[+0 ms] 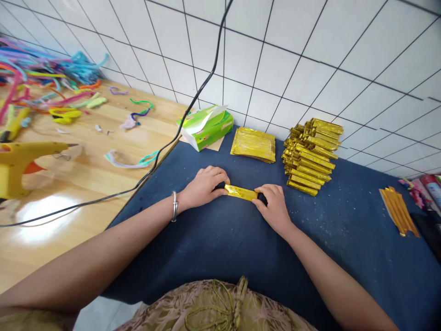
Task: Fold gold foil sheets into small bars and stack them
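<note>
A strip of gold foil paper lies around or over a dark bar whose black ends show at both sides. My left hand is closed on the left end, thumb in front and fingers behind. At the right end, my right hand pinches the foil and the black tip. The bar is held level, low over or on the dark blue table cover. Behind it lies a flat stack of gold foil sheets. To the right of that rises a pile of folded gold foil strips.
A green tissue box stands by the tiled wall. A black cable hangs across the left side. On the wooden table lie a yellow glue gun and a heap of coloured pipe cleaners. Orange-gold folded strips lie far right.
</note>
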Motion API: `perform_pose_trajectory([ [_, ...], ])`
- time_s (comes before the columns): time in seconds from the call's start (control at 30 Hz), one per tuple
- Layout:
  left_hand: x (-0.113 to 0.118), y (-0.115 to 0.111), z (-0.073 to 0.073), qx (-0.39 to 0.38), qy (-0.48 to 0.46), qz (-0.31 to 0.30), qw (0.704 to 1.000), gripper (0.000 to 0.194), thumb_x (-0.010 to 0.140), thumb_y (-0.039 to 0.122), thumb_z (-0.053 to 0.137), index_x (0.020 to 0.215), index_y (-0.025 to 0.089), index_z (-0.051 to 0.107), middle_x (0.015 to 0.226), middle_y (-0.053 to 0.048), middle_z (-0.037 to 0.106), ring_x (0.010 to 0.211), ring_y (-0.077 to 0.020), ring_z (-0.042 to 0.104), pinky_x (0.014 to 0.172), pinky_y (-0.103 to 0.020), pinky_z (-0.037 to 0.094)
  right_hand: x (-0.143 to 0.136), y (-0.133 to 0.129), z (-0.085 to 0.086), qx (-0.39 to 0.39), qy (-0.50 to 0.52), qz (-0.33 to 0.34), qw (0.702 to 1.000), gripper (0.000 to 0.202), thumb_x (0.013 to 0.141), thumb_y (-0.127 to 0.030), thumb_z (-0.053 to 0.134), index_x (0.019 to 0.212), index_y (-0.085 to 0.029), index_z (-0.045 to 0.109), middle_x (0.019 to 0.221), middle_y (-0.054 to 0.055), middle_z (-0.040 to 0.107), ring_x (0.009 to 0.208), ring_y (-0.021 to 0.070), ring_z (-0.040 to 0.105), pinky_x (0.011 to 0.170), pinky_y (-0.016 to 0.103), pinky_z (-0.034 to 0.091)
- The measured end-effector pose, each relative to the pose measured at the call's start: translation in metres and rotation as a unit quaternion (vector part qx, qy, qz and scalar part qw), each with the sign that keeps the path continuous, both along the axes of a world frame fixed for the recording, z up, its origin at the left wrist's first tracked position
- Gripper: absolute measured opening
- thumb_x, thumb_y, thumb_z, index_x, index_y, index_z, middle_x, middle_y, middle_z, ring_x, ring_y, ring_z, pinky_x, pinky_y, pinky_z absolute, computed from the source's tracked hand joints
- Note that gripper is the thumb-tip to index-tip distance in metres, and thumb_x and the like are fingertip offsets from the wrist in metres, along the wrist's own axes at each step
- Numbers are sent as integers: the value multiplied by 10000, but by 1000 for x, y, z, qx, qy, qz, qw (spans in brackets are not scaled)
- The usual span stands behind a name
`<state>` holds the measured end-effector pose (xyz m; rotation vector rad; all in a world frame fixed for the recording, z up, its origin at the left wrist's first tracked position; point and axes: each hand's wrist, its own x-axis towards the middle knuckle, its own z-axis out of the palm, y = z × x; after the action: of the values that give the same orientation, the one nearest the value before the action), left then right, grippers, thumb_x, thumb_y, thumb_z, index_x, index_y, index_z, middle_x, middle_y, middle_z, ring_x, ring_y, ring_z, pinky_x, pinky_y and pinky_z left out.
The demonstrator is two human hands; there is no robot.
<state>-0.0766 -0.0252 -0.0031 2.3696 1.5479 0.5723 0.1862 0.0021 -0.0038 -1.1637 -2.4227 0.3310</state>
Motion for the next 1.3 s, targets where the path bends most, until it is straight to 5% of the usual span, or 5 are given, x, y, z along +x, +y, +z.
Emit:
perform_pose_trajectory([
  [0.73,6,-11,4,67,25,-46,996,152,907,275,437,844,196,551,978,-43,606,935,-189,488,842,-360,308,5,-12,4,38,-6,61,997,99,870,-199,518,877,-207,616,897,22,637,960,192,493,876,353,370],
  [1.3,-1,-14,4,114,25,-87,989,141,890,238,490,875,213,627,971,-32,625,918,-168,509,832,-347,319,9,-13,6,66,-28,130,989,122,862,-260,560,937,-221,647,905,35,641,936,201,498,850,379,373],
])
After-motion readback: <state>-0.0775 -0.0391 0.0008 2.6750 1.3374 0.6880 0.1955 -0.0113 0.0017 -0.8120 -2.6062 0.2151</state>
